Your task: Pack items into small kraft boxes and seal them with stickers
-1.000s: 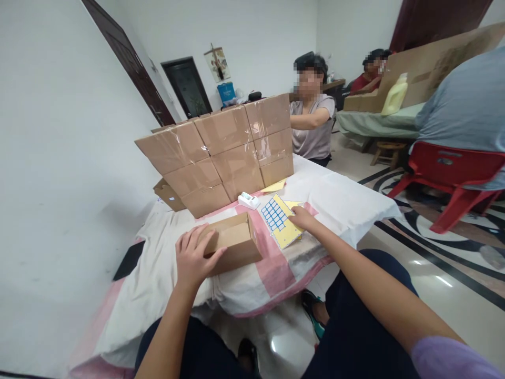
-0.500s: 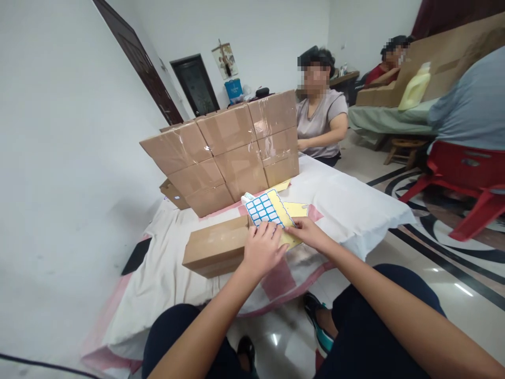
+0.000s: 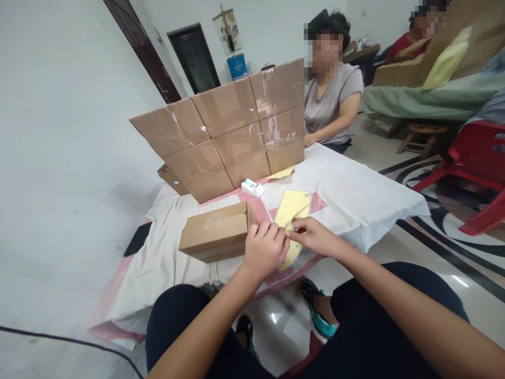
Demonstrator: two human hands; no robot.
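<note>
My left hand (image 3: 266, 245) is closed, its fingers curled at the left edge of a small yellow card (image 3: 291, 223). Thumb and finger of my right hand (image 3: 315, 235) pinch the card from the right. The card is turned nearly edge-on and is mostly hidden by my fingers, so its blue-lined grid does not show. Under both hands a larger yellow paper cut-out (image 3: 292, 202) with small dots lies on the cloth. Just left of my left hand sits a long closed cardboard box (image 3: 213, 231). Beyond my hands stands a white tape dispenser (image 3: 252, 188).
A wall of taped cardboard boxes (image 3: 236, 142) stands across the table's far side. Another yellow paper (image 3: 281, 173) lies at its foot. A black flat object (image 3: 137, 239) rests at the left edge. A person (image 3: 333, 105) sits across the table. A red chair (image 3: 481, 168) stands right.
The gridded card has tilted from facing me to nearly edge-on and come down between my hands. The tape dispenser and the yellow cut-out now show more fully. The view has shifted slightly.
</note>
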